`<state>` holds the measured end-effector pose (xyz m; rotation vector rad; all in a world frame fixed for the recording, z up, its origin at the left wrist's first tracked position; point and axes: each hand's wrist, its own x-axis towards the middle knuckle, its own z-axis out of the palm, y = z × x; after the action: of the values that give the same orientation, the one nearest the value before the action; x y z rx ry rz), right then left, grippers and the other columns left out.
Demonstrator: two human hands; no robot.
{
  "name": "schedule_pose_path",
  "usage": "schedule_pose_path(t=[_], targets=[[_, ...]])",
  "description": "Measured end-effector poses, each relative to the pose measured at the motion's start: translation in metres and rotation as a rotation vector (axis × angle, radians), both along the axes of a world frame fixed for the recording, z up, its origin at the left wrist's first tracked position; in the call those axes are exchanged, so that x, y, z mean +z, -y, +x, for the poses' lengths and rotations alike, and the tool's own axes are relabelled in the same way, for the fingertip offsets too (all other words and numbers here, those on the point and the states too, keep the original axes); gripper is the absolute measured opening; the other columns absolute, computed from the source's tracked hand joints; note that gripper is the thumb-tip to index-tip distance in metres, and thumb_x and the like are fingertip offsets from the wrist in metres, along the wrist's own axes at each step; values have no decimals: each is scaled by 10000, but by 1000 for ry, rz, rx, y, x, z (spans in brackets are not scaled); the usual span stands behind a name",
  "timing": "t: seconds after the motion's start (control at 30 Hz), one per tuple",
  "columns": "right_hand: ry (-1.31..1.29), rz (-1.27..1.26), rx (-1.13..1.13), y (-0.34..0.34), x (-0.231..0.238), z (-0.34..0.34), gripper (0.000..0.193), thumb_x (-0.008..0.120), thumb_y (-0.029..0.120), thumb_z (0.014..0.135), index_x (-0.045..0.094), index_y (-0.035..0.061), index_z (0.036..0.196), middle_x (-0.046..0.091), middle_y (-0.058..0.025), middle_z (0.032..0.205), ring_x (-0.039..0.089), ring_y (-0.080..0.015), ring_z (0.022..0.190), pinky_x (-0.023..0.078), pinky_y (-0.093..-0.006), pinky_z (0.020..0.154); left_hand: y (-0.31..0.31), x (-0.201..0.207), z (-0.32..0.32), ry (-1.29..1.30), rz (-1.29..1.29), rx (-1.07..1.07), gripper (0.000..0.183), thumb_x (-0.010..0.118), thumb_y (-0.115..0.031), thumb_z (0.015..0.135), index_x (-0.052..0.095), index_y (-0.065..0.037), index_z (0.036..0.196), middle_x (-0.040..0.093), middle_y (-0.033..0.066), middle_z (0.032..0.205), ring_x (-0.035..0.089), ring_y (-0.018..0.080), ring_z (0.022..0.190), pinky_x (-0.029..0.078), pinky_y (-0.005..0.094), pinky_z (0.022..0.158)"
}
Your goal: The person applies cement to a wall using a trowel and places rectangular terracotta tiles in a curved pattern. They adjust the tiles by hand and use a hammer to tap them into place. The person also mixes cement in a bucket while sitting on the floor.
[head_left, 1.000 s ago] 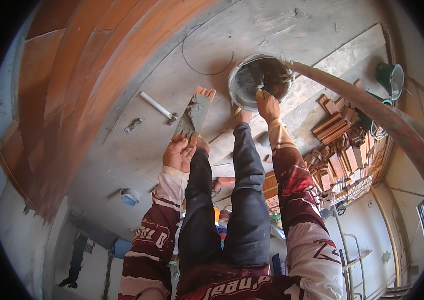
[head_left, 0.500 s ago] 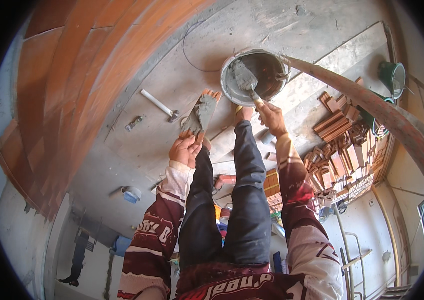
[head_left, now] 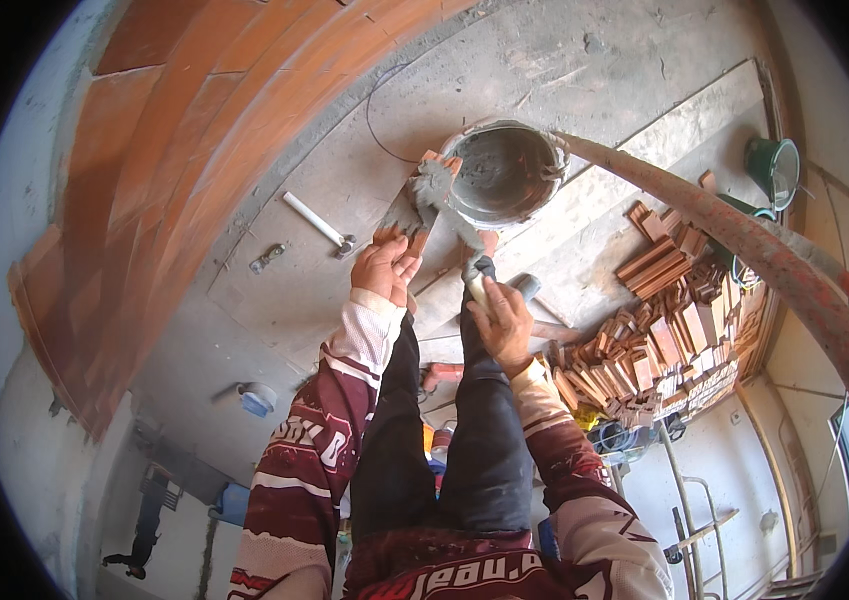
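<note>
The trowel (head_left: 465,236) has just come out of the bucket (head_left: 544,205): half a second ago its blade was inside, and now it is at the bucket's seven o'clock, just beside the tile piece (head_left: 421,241). On the far end of this piece stands a rough heap of grey mortar (head_left: 432,185), bigger than before; I judge that a fresh portion was put there, so the piece is more fully loaded.

The left hand (head_left: 381,270) has its grip closed on the near end of the tile piece, which points toward one o'clock and has moved nearer to the bucket. The right hand (head_left: 504,328) is now lower, its grip closed around the trowel handle, blade toward eleven o'clock. Whether the blade touches the mortar, I cannot tell. The hammer (head_left: 316,222) still lies on the floor, at the left hand's ten o'clock.
</note>
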<state>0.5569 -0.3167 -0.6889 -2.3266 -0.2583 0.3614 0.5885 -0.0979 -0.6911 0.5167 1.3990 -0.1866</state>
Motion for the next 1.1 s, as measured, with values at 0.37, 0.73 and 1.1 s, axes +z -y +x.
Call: schedule_pose_path(t=[0.37,0.73,1.1], targets=[[-190,-14,69,63,20,-20,483,728,139,747,578,29,1193,605,-162,1011,588,-339,809,484,-405,701,-32,-25,-36,79,30,-39,310,592,-51,870,537,-102,1171,584,33,1099,574,212,1062,413,384,950],[-404,-197,168,52,-172,76,327,619,259,847,538,1,1032,582,-78,741,575,-200,660,474,-327,548,-43,-12,-66,151,7,-175,469,521,-40,918,396,-88,1368,503,37,1311,528,225,1160,382,383,988],[-1131,939,-1316,-29,-218,94,277,426,291,932,503,60,1063,517,-91,788,505,-208,619,453,-313,524,-46,-18,-125,48,-58,-124,427,549,-69,895,448,-77,1310,533,42,1247,522,219,1159,384,374,972]])
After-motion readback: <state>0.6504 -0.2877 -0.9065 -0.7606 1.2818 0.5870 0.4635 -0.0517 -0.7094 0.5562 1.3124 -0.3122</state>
